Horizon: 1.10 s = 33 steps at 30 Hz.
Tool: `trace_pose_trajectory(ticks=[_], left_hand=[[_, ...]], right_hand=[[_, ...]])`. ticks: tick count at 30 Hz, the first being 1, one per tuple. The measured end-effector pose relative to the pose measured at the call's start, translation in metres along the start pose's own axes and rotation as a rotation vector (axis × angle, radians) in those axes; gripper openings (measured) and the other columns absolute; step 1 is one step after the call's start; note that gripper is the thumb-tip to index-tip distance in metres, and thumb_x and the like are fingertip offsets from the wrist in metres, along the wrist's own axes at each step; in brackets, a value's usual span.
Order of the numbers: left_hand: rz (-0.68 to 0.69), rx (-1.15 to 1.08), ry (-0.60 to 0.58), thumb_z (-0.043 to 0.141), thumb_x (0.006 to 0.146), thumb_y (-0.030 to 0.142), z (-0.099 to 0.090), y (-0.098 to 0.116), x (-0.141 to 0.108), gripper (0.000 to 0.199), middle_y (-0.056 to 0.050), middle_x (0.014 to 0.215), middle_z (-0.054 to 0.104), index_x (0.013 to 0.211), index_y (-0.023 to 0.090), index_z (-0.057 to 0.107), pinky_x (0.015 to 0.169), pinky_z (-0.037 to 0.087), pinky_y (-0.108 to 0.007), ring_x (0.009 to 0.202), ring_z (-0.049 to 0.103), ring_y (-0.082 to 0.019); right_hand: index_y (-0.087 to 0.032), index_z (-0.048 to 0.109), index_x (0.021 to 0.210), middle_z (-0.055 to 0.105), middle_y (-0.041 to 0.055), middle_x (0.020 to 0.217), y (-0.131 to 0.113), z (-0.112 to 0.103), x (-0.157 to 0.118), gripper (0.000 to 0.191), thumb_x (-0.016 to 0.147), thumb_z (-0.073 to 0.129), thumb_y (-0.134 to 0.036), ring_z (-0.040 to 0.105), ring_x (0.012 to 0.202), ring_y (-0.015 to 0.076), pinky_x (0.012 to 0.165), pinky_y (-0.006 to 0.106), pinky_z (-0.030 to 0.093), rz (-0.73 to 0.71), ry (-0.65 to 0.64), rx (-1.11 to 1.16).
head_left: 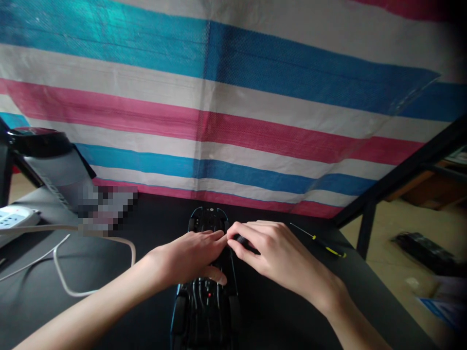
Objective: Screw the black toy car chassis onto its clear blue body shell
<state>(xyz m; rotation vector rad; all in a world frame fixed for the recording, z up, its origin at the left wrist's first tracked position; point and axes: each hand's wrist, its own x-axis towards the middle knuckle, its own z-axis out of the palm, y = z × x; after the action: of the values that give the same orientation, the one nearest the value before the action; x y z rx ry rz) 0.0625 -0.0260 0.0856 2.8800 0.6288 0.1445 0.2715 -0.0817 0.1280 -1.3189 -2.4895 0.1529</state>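
Note:
A toy car (204,311) lies upside down on the black table, its dark underside facing up and blue body edges showing at the sides. My left hand (189,257) reaches across the middle of the car and grips it, with the thumb bent over the underside. Beside the car's far right side, my right hand (266,245) is closed, with thumb and fingers around a small black ridged wheel (241,239), which is mostly hidden. The fingertips of both hands meet at the car's right edge. Further right lies a screwdriver (328,248) with a black and yellow handle.
A striped plastic sheet (255,131) hangs behind the table (146,311). On the left stand a tumbler (54,165), a power strip (16,216) and pale cables (62,277). A black frame post (365,231) rises at right; a dark object (423,250) lies on the floor beyond.

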Motion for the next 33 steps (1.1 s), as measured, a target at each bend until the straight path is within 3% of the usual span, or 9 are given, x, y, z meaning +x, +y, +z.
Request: trace_pose_trajectory(ticks=[2,4,7,13,16,19,25,30,33], left_hand=[[-0.008,0.011,-0.006,0.066,0.087,0.060,0.000,0.000,0.000,0.066,-0.017,0.134,0.065,0.132,0.013,0.054,0.096,0.052,-0.032,0.122,0.065,-0.030],[-0.014,0.012,-0.017,0.069,0.085,0.059,-0.003,0.002,0.001,0.068,-0.018,0.135,0.064,0.133,0.013,0.053,0.095,0.053,-0.033,0.122,0.066,-0.031],[-0.008,0.017,-0.033,0.070,0.085,0.056,-0.007,0.005,0.002,0.073,-0.023,0.141,0.059,0.137,0.008,0.050,0.097,0.054,-0.037,0.127,0.063,-0.034],[-0.018,-0.015,-0.035,0.072,0.084,0.056,-0.007,0.003,0.001,0.071,-0.021,0.137,0.063,0.133,0.009,0.053,0.098,0.053,-0.036,0.124,0.065,-0.033],[-0.013,-0.058,0.004,0.072,0.085,0.057,-0.005,0.002,0.000,0.068,-0.017,0.132,0.067,0.135,0.014,0.053,0.095,0.053,-0.033,0.121,0.067,-0.031],[-0.004,-0.066,0.000,0.070,0.087,0.057,-0.007,0.002,0.001,0.068,-0.016,0.133,0.066,0.138,0.015,0.051,0.096,0.052,-0.032,0.124,0.065,-0.030],[-0.046,0.017,-0.105,0.069,0.085,0.057,-0.011,0.004,0.003,0.073,-0.021,0.137,0.063,0.136,0.007,0.051,0.096,0.053,-0.034,0.123,0.065,-0.032],[-0.031,0.021,-0.035,0.073,0.082,0.057,-0.009,0.005,0.002,0.068,-0.019,0.135,0.065,0.129,0.009,0.056,0.092,0.055,-0.033,0.119,0.067,-0.032],[-0.011,0.048,-0.015,0.073,0.082,0.056,-0.006,0.004,0.002,0.063,-0.019,0.134,0.065,0.124,0.010,0.060,0.093,0.055,-0.034,0.120,0.067,-0.032]], right_hand=[[-0.025,0.060,0.104,0.071,-0.0019,0.088,0.001,0.001,0.000,0.014,0.106,0.048,-0.032,0.068,0.082,0.0185,0.075,0.033,0.048,0.028,0.014,-0.008],[-0.024,0.059,0.108,0.071,-0.0003,0.096,0.002,0.001,0.000,0.009,0.102,0.053,-0.027,0.068,0.089,0.0191,0.079,0.033,0.049,0.022,0.042,0.016],[-0.025,0.058,0.114,0.071,-0.0001,0.108,0.002,0.000,0.000,0.022,0.094,0.058,-0.016,0.068,0.098,0.0176,0.087,0.031,0.049,-0.021,0.052,0.061],[-0.027,0.060,0.104,0.069,-0.0043,0.078,-0.002,0.002,0.003,0.012,0.104,0.048,-0.028,0.069,0.071,0.0174,0.064,0.030,0.043,0.105,0.016,-0.046],[-0.025,0.058,0.107,0.071,-0.0016,0.090,-0.003,0.000,0.002,0.010,0.098,0.054,-0.023,0.070,0.084,0.0189,0.073,0.031,0.046,0.109,0.040,-0.005],[-0.026,0.056,0.112,0.071,-0.0012,0.105,-0.002,-0.002,-0.001,0.025,0.090,0.061,-0.014,0.068,0.094,0.0167,0.083,0.030,0.046,0.075,0.054,0.074],[-0.026,0.061,0.105,0.065,-0.0047,0.073,-0.002,0.000,-0.002,0.007,0.101,0.056,-0.030,0.064,0.065,0.0167,0.062,0.032,0.044,0.122,0.015,-0.052],[-0.026,0.062,0.124,0.071,0.0018,0.117,-0.003,0.000,0.001,0.031,0.095,0.059,-0.015,0.065,0.108,0.0211,0.095,0.038,0.052,-0.032,0.075,0.005],[-0.029,0.059,0.132,0.072,0.0012,0.119,-0.002,0.003,0.002,0.033,0.101,0.055,-0.019,0.066,0.106,0.0197,0.096,0.038,0.053,-0.089,0.064,0.014]])
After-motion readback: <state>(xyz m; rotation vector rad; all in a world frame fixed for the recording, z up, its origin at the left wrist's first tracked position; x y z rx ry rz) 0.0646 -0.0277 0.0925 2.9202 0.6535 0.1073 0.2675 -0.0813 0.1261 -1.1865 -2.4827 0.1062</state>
